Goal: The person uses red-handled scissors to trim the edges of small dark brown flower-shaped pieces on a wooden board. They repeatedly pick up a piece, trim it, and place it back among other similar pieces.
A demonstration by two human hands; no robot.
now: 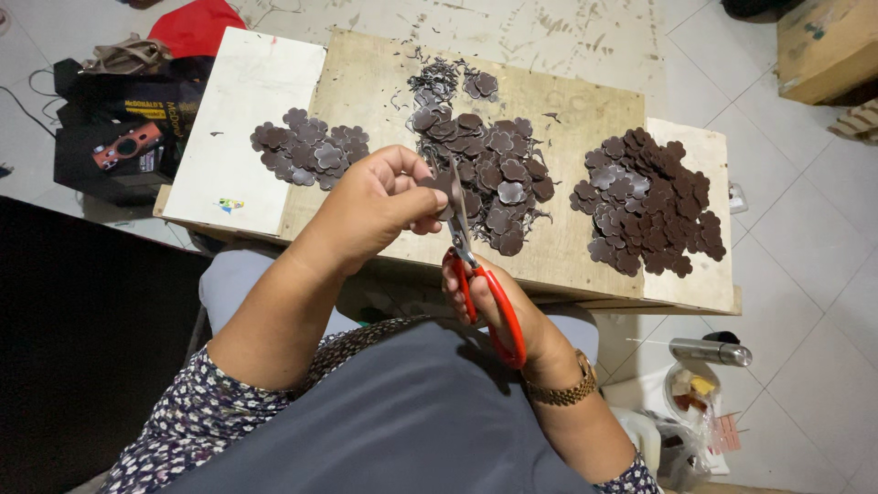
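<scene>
Both hands are engaged: a brown flower piece point(443, 186) is pinched in the left hand point(380, 206) above the board point(366, 82), while red-handled scissors point(480, 284) are gripped in the right hand point(498, 306). Trimming appears under way; careful turning of the piece is likely needed next.

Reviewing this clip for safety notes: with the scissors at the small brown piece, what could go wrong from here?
1. The left hand pinches the small brown piece right beside the blades of the red-handled scissors held by the right hand, so a fingertip might get nicked.
2. The right pile of cutouts reaches close to the board's edge; a nudge could spill pieces onto the floor.
3. Trimmings among the middle pile may mix with finished shapes.
</scene>
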